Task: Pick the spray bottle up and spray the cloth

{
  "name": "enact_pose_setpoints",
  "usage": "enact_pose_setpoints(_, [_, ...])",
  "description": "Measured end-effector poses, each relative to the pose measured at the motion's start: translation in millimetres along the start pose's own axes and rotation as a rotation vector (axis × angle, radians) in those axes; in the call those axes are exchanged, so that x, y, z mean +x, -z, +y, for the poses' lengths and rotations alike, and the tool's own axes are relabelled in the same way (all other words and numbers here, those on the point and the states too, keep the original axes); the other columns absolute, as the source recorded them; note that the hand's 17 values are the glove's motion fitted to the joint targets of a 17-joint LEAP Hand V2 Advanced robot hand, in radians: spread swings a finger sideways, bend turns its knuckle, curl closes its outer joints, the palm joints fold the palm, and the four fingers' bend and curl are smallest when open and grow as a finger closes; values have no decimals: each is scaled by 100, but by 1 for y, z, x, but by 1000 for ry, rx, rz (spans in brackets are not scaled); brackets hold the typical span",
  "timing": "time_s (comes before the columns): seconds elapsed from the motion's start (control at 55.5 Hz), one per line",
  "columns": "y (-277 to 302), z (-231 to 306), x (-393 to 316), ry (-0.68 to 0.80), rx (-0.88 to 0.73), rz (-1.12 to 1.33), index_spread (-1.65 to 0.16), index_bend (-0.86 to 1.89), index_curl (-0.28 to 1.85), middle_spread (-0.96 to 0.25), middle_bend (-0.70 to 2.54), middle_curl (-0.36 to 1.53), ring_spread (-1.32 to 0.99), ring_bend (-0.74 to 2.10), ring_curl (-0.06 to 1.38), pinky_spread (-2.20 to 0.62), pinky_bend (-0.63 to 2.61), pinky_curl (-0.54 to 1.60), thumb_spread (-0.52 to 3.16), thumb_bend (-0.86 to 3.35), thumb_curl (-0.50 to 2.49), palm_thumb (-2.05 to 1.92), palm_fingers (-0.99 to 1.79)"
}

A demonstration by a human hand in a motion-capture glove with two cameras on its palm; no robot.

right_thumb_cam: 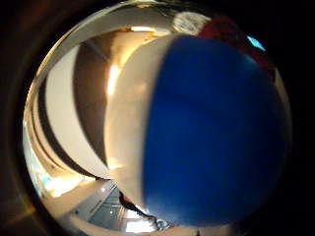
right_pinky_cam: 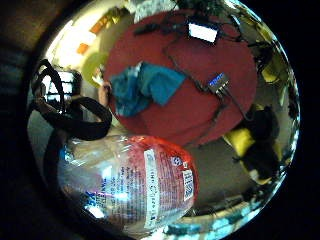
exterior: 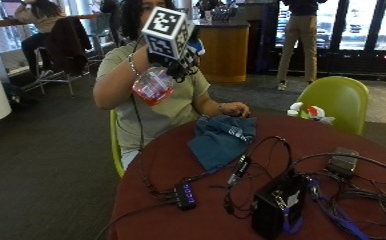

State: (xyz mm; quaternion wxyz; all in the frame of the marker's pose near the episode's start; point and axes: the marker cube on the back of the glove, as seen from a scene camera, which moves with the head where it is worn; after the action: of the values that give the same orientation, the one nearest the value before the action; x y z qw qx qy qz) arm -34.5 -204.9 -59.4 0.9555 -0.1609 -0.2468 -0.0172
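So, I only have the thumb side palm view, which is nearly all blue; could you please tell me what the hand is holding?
Observer: The gloved right hand holds a spray bottle of red liquid, raised in front of the person's chest.
Operator: Thank you. Where is the cloth?
Observer: The teal cloth lies crumpled on the round red table, lower than the bottle.
Operator: Is anything touching it?
Observer: The bare left hand rests at the cloth's edge nearest the person.
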Motion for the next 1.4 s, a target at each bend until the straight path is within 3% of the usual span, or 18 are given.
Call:
enact_pose_setpoints(0.27, [-82,-57,-17,-301,-447,435,-26,29,52,-18,60,53,-21,58,48,-26,42,42,36,-3,71,99,134])
enact_pose_setpoints(0.558, [-173,-101,23,-527,-666,750,-25,28,55,-18,61,53,-22,55,48,-23,43,41,35,-3,73,99,133])
enact_pose_setpoints(0.738, [-190,-112,30,-538,-707,766,-25,28,56,-18,61,53,-21,54,48,-22,43,41,35,-3,73,99,132])
enact_pose_setpoints(0.882, [-166,-118,-3,-415,-589,624,-25,27,56,-18,60,52,-21,53,48,-22,43,41,35,-3,74,99,132])
enact_pose_setpoints(1.116, [-123,-146,-78,-18,-248,218,-26,26,57,-18,59,52,-21,54,48,-22,43,41,35,-3,74,98,132])
enact_pose_setpoints(1.332, [-140,-188,-118,322,-149,-291,-25,25,58,-18,59,52,-20,55,48,-22,44,41,35,-3,75,98,134])
enact_pose_setpoints(1.404, [-152,-215,-127,386,-5,-499,-25,25,58,-18,59,52,-20,55,48,-22,44,41,35,-3,75,98,134])
